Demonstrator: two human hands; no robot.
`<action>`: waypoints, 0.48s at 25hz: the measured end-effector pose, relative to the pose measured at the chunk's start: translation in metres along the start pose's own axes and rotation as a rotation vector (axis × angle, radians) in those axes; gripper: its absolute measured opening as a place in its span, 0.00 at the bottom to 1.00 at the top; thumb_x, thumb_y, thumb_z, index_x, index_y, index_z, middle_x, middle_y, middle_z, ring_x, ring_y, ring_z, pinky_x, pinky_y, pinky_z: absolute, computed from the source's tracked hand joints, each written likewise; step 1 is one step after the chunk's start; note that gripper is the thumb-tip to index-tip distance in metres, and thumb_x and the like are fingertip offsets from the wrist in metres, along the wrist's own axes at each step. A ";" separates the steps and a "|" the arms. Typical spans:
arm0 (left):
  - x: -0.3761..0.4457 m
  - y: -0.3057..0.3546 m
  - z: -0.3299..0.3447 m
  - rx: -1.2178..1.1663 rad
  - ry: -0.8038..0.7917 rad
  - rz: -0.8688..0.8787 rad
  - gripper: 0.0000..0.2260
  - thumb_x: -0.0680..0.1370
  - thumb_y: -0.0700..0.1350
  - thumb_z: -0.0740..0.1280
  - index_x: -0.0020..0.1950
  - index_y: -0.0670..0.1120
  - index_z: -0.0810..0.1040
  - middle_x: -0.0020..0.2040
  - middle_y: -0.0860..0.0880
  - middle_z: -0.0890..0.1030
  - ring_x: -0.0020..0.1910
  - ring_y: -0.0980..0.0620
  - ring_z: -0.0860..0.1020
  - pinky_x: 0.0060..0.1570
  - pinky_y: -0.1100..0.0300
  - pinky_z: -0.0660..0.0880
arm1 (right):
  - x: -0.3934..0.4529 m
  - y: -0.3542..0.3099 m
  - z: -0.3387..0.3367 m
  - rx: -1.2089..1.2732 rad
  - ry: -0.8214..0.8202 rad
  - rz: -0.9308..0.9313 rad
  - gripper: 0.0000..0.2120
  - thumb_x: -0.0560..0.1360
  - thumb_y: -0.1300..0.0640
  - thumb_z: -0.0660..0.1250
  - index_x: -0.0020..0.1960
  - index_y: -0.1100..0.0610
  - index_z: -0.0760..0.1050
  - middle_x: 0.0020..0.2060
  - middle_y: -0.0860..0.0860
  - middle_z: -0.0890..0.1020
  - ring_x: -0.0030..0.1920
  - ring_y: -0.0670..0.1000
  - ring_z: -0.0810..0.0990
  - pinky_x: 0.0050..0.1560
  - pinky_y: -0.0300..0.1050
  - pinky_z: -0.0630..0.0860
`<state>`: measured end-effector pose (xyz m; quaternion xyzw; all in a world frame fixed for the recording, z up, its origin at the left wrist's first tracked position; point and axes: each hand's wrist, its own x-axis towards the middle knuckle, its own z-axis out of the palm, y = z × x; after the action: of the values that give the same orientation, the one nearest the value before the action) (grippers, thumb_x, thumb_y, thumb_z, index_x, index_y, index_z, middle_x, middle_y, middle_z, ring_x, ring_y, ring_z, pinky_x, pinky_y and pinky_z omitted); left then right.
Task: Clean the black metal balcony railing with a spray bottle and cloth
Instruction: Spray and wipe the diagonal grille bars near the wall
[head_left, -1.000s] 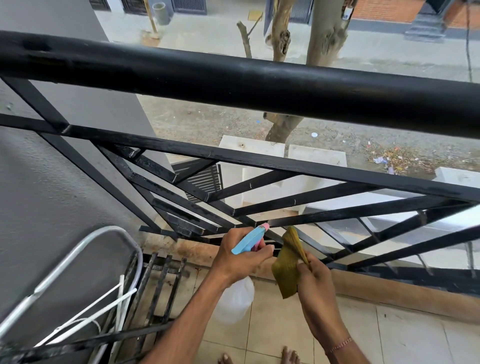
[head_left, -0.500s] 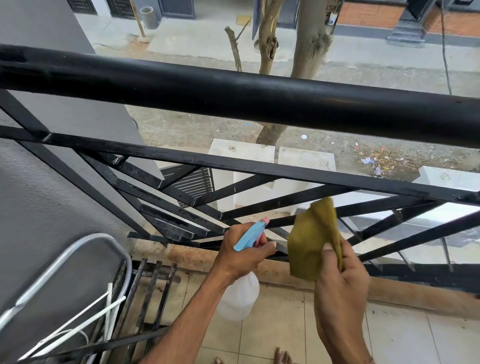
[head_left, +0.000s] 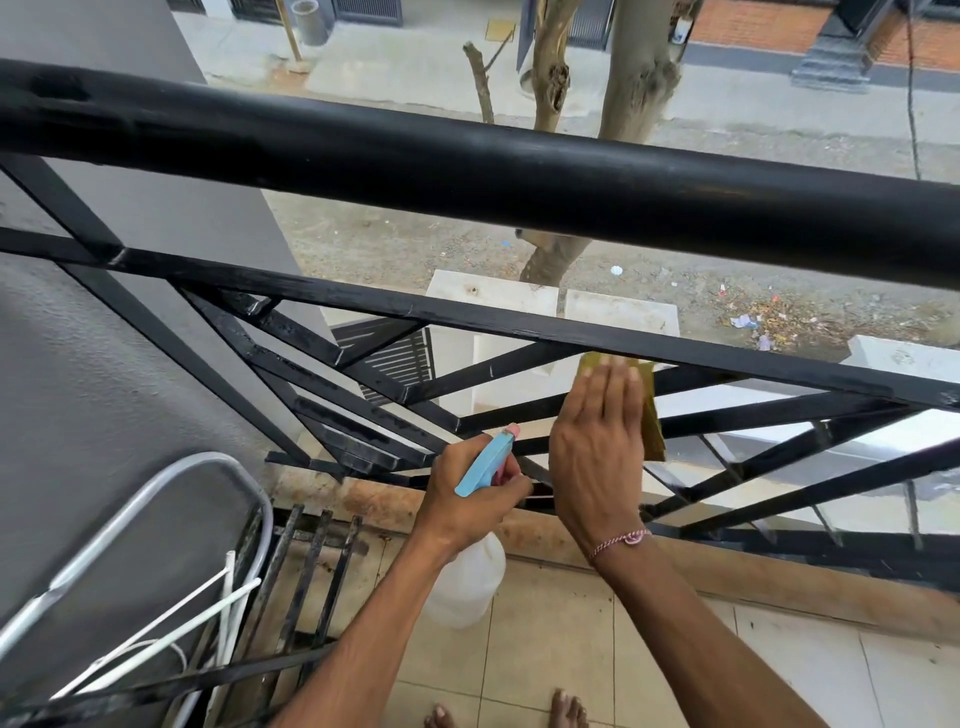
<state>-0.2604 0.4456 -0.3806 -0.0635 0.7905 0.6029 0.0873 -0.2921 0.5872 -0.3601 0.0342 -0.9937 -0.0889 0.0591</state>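
- Right now the right hand (head_left: 597, 447) lies flat, fingers straight and together, pressing an olive-green cloth (head_left: 652, 410) against the diagonal bars of the railing (head_left: 467, 171); the fingertips are motion-blurred.
- Only the cloth's top edge and a soft folded strip at 3 o'clock of that hand show; the rest is hidden under the palm.
- A thin twisted pink-and-white bracelet (head_left: 621, 541) circles the right wrist.
- At 9 o'clock of it, just beside, the left hand (head_left: 470, 501) is curled round the neck of the spray bottle (head_left: 467, 584), a finger on the trigger.
- That bottle has a smooth light-blue plastic head with a pink nozzle tip aimed at 1 o'clock toward the bars; its translucent white rounded body hangs below the wrist, partly covered by the forearm.
- The railing is glossy black metal: a thick round top rail, a flat square-section bar beneath, and slanted square bars that converge toward 9 o'clock.
- Below lie pale beige floor tiles (head_left: 545, 649) edged by a stained brownish curb under the railing.
- At 8 o'clock stands a rack of white bent tubing (head_left: 150, 493) with dark rusty bars behind, cut off by the frame edge, against a rough grey plastered wall (head_left: 104, 389).
- Beyond the bars are bare tree trunks (head_left: 634, 67), dirt and scattered litter.
- Toes (head_left: 566, 709) peek in at 6 o'clock, mostly cropped.
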 end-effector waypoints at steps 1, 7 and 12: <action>-0.001 -0.003 -0.005 0.002 0.005 0.008 0.10 0.71 0.41 0.74 0.35 0.53 0.78 0.30 0.54 0.76 0.32 0.52 0.77 0.34 0.50 0.79 | 0.001 -0.008 0.000 -0.041 -0.055 -0.049 0.30 0.83 0.55 0.53 0.78 0.72 0.50 0.76 0.72 0.55 0.78 0.70 0.51 0.78 0.63 0.40; -0.003 -0.018 -0.035 -0.069 0.124 -0.060 0.06 0.77 0.40 0.73 0.42 0.47 0.80 0.34 0.48 0.76 0.33 0.52 0.77 0.33 0.58 0.79 | 0.016 -0.082 0.046 -0.166 -0.228 -0.354 0.34 0.85 0.45 0.52 0.80 0.67 0.47 0.79 0.67 0.52 0.79 0.67 0.50 0.78 0.62 0.44; -0.003 -0.035 -0.058 -0.083 0.143 -0.089 0.06 0.77 0.37 0.72 0.42 0.46 0.80 0.34 0.46 0.76 0.32 0.50 0.77 0.32 0.57 0.78 | 0.024 -0.121 0.075 -0.065 -0.234 -0.392 0.32 0.86 0.47 0.52 0.80 0.66 0.48 0.79 0.67 0.54 0.80 0.65 0.51 0.78 0.59 0.42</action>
<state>-0.2541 0.3806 -0.3978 -0.1450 0.7655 0.6246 0.0544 -0.3181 0.4797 -0.4525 0.2142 -0.9647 -0.1339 -0.0738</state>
